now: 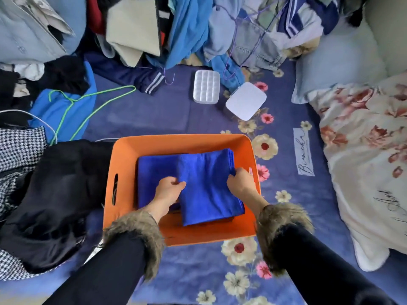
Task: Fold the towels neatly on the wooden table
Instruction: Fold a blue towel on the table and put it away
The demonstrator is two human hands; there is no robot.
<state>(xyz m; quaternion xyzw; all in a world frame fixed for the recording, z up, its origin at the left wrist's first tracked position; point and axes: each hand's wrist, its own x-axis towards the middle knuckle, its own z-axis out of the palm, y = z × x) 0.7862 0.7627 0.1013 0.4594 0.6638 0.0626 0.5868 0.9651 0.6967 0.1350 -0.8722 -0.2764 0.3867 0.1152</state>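
Note:
A folded blue towel (208, 186) lies on top of another blue towel (154, 172) inside an orange basket (182, 142), in the lower middle of the head view. My left hand (168, 190) pinches the top towel's left edge. At the towel's right edge, my right hand (241, 181) grips the stacked folds. Both sleeves are black with fur cuffs. The basket sits on a blue flowered bedsheet (286, 190); no wooden table is visible.
A heap of clothes (187, 29) fills the back. Dark garments (55, 194) lie left of the basket, with a green hanger (88, 100) beyond. A white ridged box (206, 86) and a white lid (245, 100) sit behind the basket. Floral pillows (363, 161) lie right.

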